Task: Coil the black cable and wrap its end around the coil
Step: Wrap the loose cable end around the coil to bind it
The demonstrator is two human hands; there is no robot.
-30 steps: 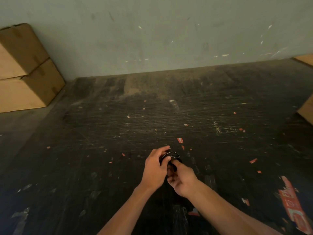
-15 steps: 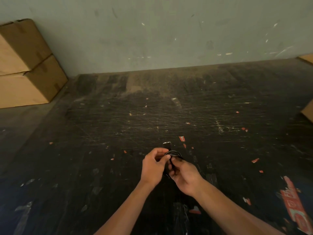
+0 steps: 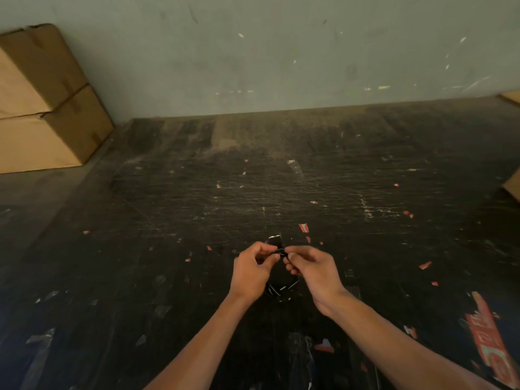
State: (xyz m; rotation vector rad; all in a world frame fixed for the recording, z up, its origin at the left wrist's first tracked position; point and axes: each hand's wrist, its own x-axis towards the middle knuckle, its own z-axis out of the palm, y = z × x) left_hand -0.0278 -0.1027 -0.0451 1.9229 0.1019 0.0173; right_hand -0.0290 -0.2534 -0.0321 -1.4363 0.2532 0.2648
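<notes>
The black cable (image 3: 282, 289) is a small coil held upright between both hands above a dark scratched table (image 3: 197, 220). My left hand (image 3: 251, 273) pinches the coil's top from the left. My right hand (image 3: 312, 267) pinches it from the right, fingertips meeting the left hand's at the top. The cable's plug end (image 3: 275, 241) sticks up just beyond the fingertips. The coil's lower loops hang below, between the wrists. The dark cable is hard to make out against the table.
Two stacked cardboard boxes (image 3: 42, 108) stand at the back left against a grey wall (image 3: 281, 52). More cardboard (image 3: 512, 184) pokes in at the right edge. Red paper scraps and a torn red label (image 3: 489, 344) lie on the tabletop.
The hands have drawn slightly apart and turned the coil, so its loops now hang below the fingers. The plug end now points up beyond the fingertips.
</notes>
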